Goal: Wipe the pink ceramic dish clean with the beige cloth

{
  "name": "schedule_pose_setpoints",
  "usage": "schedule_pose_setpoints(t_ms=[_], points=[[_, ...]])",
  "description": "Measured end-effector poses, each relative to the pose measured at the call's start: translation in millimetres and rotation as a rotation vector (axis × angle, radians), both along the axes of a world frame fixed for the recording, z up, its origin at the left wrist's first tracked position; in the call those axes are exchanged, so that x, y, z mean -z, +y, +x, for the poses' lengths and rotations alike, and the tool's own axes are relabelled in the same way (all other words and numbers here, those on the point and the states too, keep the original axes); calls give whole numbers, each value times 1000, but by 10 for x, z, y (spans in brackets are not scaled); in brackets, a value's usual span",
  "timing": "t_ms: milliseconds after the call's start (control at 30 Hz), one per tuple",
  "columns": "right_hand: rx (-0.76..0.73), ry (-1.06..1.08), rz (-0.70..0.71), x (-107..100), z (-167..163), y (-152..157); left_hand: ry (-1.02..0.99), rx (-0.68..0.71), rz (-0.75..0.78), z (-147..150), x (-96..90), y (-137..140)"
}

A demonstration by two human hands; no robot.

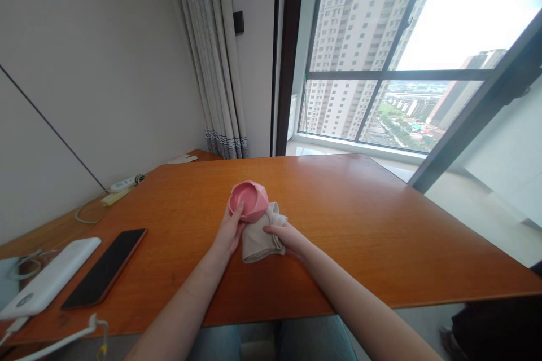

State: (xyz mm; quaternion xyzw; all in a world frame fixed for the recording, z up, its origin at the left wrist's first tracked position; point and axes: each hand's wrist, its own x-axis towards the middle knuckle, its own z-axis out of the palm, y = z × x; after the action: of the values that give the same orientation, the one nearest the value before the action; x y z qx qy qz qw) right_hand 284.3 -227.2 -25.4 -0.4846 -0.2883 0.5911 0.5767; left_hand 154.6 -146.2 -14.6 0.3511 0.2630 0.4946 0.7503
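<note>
A small pink faceted bowl (259,193) is tilted above the middle of the table, its hollow turned towards me. My left hand (231,229) grips it at the lower left, the thumb over the rim and the other fingers mostly hidden beneath. In my right hand (284,235) is a folded beige cloth (258,240), pinched at its right side with the thumb on top. The cloth touches or lies very near the bowl's lower right side; its loose part hangs down towards me.
On the left of the wooden table (359,225) lie a black-screened phone (105,268) and a white power bank (53,276) with a cable. Farther back is a power strip (123,184). A grey curtain (215,56) and a large window (381,75) stand beyond the table.
</note>
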Motion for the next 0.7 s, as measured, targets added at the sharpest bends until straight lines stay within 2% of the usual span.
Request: schedule_pose_setpoints(t_ms=[100,200,367,700], points=[[9,85,-85,6,26,-1,-2,14,-19,6,-19,-14],[3,75,-86,8,50,5,1,30,-26,10,-30,-23],[118,139,-112,-21,75,32,21,42,-12,3,-43,-30],[192,244,-63,-73,101,31,85,87,8,5,-11,-33]])
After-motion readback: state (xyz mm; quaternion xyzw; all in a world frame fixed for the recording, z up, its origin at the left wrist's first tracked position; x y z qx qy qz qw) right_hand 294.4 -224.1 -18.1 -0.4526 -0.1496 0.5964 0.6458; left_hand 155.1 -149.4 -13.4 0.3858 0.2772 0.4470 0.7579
